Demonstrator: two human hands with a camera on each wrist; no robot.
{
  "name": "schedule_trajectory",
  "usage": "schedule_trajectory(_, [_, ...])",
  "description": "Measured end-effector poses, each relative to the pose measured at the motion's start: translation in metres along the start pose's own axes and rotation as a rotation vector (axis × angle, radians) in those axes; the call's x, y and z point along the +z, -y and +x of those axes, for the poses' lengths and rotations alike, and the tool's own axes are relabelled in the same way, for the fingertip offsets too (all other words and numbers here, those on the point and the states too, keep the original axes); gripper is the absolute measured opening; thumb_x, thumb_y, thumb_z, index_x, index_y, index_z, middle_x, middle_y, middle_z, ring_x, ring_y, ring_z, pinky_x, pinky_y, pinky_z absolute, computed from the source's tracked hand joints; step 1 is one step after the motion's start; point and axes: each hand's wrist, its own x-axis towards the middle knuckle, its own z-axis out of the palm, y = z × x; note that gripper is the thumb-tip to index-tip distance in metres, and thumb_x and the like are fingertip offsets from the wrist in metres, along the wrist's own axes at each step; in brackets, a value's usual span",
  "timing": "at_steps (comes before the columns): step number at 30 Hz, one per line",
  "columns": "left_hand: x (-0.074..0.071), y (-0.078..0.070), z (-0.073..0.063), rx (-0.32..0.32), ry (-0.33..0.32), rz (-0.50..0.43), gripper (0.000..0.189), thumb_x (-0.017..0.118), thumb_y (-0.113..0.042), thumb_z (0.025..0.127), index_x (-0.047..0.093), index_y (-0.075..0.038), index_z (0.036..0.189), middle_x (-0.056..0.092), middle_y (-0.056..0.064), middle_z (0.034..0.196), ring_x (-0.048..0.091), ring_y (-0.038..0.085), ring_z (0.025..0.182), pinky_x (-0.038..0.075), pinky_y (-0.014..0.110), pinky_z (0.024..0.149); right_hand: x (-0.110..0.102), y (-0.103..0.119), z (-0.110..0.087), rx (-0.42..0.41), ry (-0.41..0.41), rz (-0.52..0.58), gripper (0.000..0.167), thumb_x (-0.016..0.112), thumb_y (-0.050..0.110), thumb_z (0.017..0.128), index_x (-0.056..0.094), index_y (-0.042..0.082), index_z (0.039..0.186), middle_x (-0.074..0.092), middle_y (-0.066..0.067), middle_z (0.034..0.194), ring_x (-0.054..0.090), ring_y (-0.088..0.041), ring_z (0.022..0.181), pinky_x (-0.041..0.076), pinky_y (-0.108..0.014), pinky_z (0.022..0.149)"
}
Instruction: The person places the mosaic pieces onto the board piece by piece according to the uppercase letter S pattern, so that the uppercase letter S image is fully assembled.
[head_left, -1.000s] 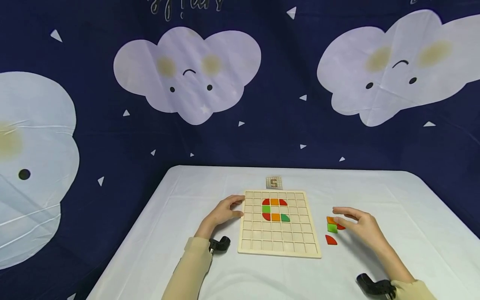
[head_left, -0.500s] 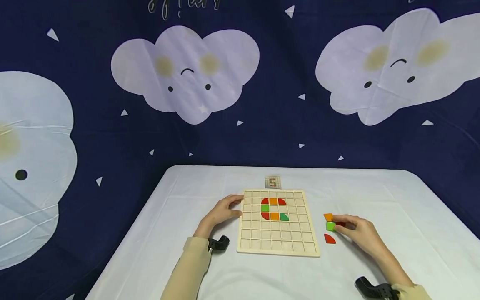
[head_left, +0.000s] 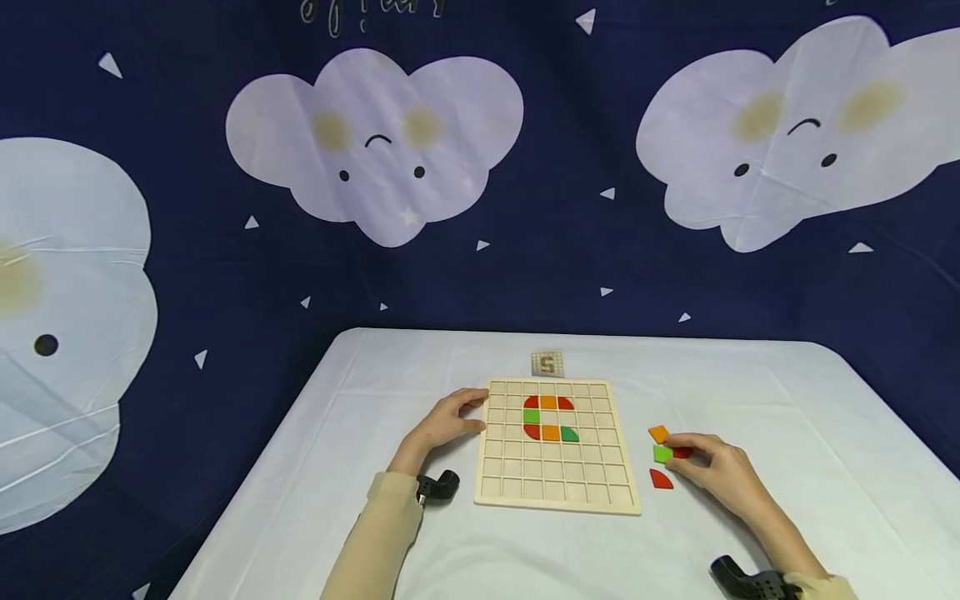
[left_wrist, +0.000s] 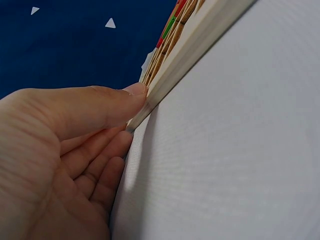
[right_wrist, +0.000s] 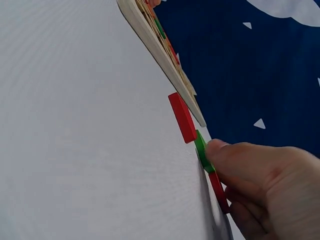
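A wooden grid board (head_left: 558, 471) lies on the white table. In it sit red quarter-round, orange square, light-green square (head_left: 532, 416) and dark-green pieces in a curved shape. My left hand (head_left: 447, 423) rests at its left edge, thumb and fingertips touching the side, fingers loosely extended. Right of the board, my right hand (head_left: 722, 468) pinches a loose green square (head_left: 662, 454) between thumb and index finger. A red quarter-round (head_left: 681, 452) shows between these fingers, beside the square. Just beyond the index fingertip lies an orange square (head_left: 658, 434); nearer me is another red quarter-round (head_left: 661, 479).
A small pattern card (head_left: 547, 364) with an S-like figure stands behind the board's far edge. Dark blue cloth (head_left: 450, 283) with printed clouds hangs behind the table. A black wrist camera (head_left: 438, 486) is strapped to each forearm.
My right hand has come down onto the loose pieces, its thumb moving in beside the green square. The orange square has turned to a diamond angle. My left hand stays at the board.
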Motion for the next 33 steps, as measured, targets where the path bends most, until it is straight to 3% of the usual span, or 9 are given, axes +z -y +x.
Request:
schedule_trajectory(4, [-0.001, -0.001, -0.001, 0.004, 0.001, 0.011, 0.056, 0.072, -0.002, 0.08, 0.051, 0.002, 0.133, 0.053, 0.013, 0.127, 0.05, 0.028, 0.113, 0.039, 0.041, 0.101, 0.002, -0.001, 0.0, -0.026, 0.0, -0.009, 0.033, 0.079, 0.017, 0.076, 0.07, 0.008, 0.107, 0.067, -0.009, 0.106, 0.057, -0.034, 0.104, 0.044, -0.05, 0.085])
schedule_trajectory(11, [-0.002, -0.002, 0.0, 0.012, -0.005, 0.007, 0.056, 0.072, -0.002, 0.08, 0.051, 0.002, 0.132, 0.054, 0.013, 0.127, 0.051, 0.028, 0.113, 0.039, 0.042, 0.1, 0.005, 0.0, 0.001, -0.081, -0.052, -0.041, 0.03, 0.081, 0.012, 0.073, 0.072, 0.011, 0.102, 0.068, -0.006, 0.102, 0.059, -0.031, 0.098, 0.046, -0.039, 0.081])
schedule_trajectory(19, [0.0, -0.001, -0.001, 0.01, -0.003, -0.013, 0.056, 0.072, -0.001, 0.08, 0.051, 0.002, 0.132, 0.054, 0.014, 0.126, 0.051, 0.029, 0.113, 0.039, 0.042, 0.1, -0.01, 0.007, 0.005, -0.024, -0.073, 0.03, 0.033, 0.077, 0.019, 0.08, 0.069, 0.009, 0.11, 0.065, -0.014, 0.109, 0.055, -0.038, 0.106, 0.042, -0.058, 0.085])
schedule_trajectory(22, [0.0, -0.001, -0.001, 0.007, -0.004, -0.015, 0.056, 0.072, -0.001, 0.08, 0.051, 0.002, 0.132, 0.054, 0.014, 0.126, 0.051, 0.029, 0.113, 0.039, 0.042, 0.101, -0.018, 0.013, 0.01, -0.015, -0.09, 0.051, 0.032, 0.075, 0.024, 0.082, 0.069, 0.012, 0.111, 0.065, -0.011, 0.111, 0.054, -0.027, 0.109, 0.041, -0.058, 0.086])
schedule_trajectory(26, [0.0, -0.001, -0.001, 0.007, -0.002, -0.009, 0.055, 0.071, 0.0, 0.08, 0.051, 0.003, 0.132, 0.054, 0.014, 0.126, 0.051, 0.028, 0.113, 0.039, 0.042, 0.1, -0.019, 0.021, 0.017, -0.016, -0.101, 0.064, 0.032, 0.074, 0.024, 0.083, 0.069, 0.011, 0.112, 0.065, -0.01, 0.11, 0.053, -0.025, 0.108, 0.041, -0.056, 0.087])
schedule_trajectory(29, [0.001, -0.001, -0.001, 0.009, -0.003, -0.003, 0.055, 0.071, 0.0, 0.08, 0.051, 0.002, 0.132, 0.054, 0.014, 0.126, 0.051, 0.028, 0.112, 0.04, 0.042, 0.1, -0.016, 0.029, 0.023, -0.008, -0.095, 0.089, 0.033, 0.074, 0.023, 0.083, 0.068, 0.01, 0.112, 0.065, -0.011, 0.111, 0.052, -0.034, 0.109, 0.041, -0.053, 0.089])
schedule_trajectory(33, [0.001, -0.001, -0.001, 0.011, -0.007, 0.009, 0.055, 0.072, -0.001, 0.08, 0.052, 0.002, 0.132, 0.055, 0.014, 0.125, 0.051, 0.028, 0.112, 0.04, 0.042, 0.1, -0.01, 0.043, 0.031, -0.035, -0.087, 0.113, 0.033, 0.075, 0.022, 0.082, 0.069, 0.01, 0.112, 0.065, -0.011, 0.111, 0.054, -0.033, 0.109, 0.042, -0.051, 0.088])
